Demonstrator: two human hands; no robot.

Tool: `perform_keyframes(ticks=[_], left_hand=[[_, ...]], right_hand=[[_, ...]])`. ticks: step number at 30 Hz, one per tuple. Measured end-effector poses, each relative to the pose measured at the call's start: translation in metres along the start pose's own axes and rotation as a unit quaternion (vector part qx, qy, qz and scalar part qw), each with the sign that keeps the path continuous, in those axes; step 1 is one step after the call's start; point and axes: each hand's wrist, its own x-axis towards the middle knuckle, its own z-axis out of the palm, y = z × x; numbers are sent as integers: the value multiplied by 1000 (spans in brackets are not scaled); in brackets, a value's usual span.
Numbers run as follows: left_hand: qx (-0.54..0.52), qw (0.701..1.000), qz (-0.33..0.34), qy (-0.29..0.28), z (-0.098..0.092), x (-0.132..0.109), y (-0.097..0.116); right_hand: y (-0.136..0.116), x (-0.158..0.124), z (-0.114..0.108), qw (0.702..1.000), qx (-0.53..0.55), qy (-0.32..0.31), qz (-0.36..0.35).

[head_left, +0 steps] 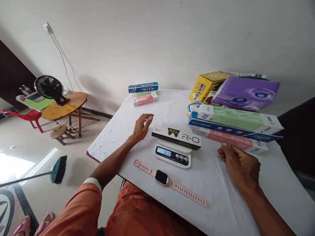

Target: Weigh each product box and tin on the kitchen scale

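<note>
A black-and-white toothpaste box (176, 137) lettered "R&O" lies across a small white digital scale (172, 158), whose display reads 363. Just left of the box, my left hand (142, 127) hovers with fingers extended and thumb apart, holding nothing. On the right, my right hand (240, 165) rests on the table with its fingers curled in, and nothing shows in them. It is beside a stack: a pink box (228, 137) at the bottom, a blue box (221, 127) in between, a green box (236, 118) on top. A pink-strapped smartwatch (161, 177) lies in front of the scale.
At the back right are a purple tissue pack (246, 93) and a yellow box (208, 86). Toward the far left edge of the white table (115, 131) lie a blue box (143, 87) and a pink box (145, 99). A fan (50, 88) stands on a wooden table.
</note>
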Motion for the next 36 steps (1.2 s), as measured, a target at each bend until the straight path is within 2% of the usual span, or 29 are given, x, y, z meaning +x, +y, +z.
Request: perform_keyframes(ticks=[7,12,16,19,21,25,29,33,36], left_hand=[[-13,1000,-9,4,1,3,-1],[-40,998,-34,18,3,3,-4],[-69,995,-64,27,3,5,-4],[-69,995,-70,22,1,6,1],[-60,996,-67,19,0,6,4],[-48,997,-62,19,-2,6,9],[-47,997,-55,26,-5,7,11],[-35,998,-49,24,-6,7,12],[-36,998,-47,28,-6,7,11]], right_hand=[[2,-2,1,1000,-2,-2,-31],[-16,-6,-5,997,14,-8,-80],[-49,-10,-6,980,-26,-50,-191],[-78,-12,5,947,-99,-84,-295],[-94,-13,20,918,-165,-125,-338],[-114,-11,51,876,-280,-210,-331],[-121,-6,66,854,-332,-260,-306],[-122,-1,62,857,-319,-263,-306],[-114,0,41,878,-287,-237,-301]])
